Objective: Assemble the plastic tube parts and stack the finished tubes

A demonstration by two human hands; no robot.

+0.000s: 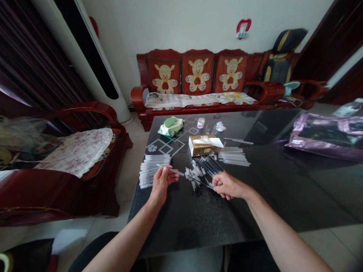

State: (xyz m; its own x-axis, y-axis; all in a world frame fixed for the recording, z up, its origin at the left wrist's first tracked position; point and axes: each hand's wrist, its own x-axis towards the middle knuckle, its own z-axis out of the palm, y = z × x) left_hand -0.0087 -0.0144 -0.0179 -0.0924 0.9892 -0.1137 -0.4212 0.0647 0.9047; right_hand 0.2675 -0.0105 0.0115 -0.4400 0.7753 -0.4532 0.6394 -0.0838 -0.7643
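My left hand [162,180] is closed around a thin clear pen barrel [173,170] that points to the right, just above a black glass table [255,196]. My right hand [227,184] is curled shut beside a loose heap of black refills and small caps [200,172]; what its fingers pinch is too small to name. A row of white barrels [151,170] lies left of my left hand. A second stack of white barrels [234,156] lies behind my right hand.
A brown cardboard box [204,145] stands behind the heap, with a green wipes pack [170,125] and a small white cup [200,122] farther back. A purple foil bag [326,139] lies at the right. Red wooden sofas [198,81] ring the table.
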